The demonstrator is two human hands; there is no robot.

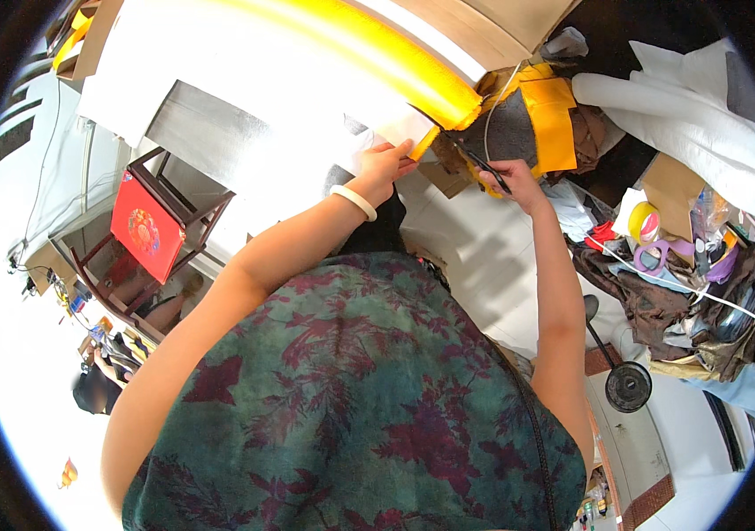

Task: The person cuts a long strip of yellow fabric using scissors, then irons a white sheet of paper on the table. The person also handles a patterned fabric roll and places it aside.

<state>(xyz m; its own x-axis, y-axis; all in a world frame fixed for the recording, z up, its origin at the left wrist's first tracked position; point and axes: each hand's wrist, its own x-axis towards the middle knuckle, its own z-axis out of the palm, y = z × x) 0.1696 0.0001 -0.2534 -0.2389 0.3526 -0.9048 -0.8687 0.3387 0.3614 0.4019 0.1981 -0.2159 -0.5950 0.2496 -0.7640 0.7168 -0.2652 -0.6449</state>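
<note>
My left hand (386,165), with a pale bangle (354,203) at its wrist, grips the near edge of yellow fabric (427,144). A whitish sheet (402,124) lies against the fabric there, partly under my fingers. In my right hand (515,183) are black-handled scissors (489,172); the fingers are closed round the handles. Their dark blades point up and left toward the fabric's edge, and I cannot tell whether they touch it. A thick yellow roll (448,99) stretches across the white table (245,62) just beyond.
Grey sheets (209,133) lie on the table's left part. A red-seated chair (147,226) stands at the left. Yellow and grey cloth pieces (541,119) are heaped beyond my right hand. Tape rolls (643,221) and a white cable (705,295) lie at the right.
</note>
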